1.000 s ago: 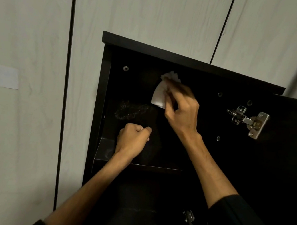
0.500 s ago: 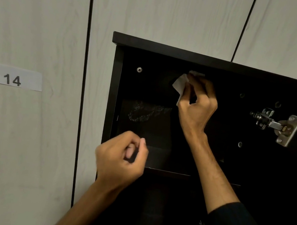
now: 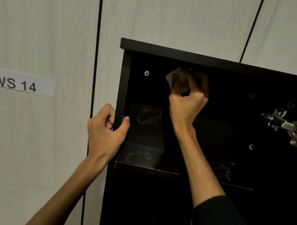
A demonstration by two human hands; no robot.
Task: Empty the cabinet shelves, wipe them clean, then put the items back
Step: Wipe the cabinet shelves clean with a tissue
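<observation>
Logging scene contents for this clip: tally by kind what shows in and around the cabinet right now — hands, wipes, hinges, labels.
Hands: 2, left hand gripping the cabinet side edge, right hand holding the wipe
White wipe: 1
Metal hinge: 1
Paper label reading WS 14: 1
Total: 5
</observation>
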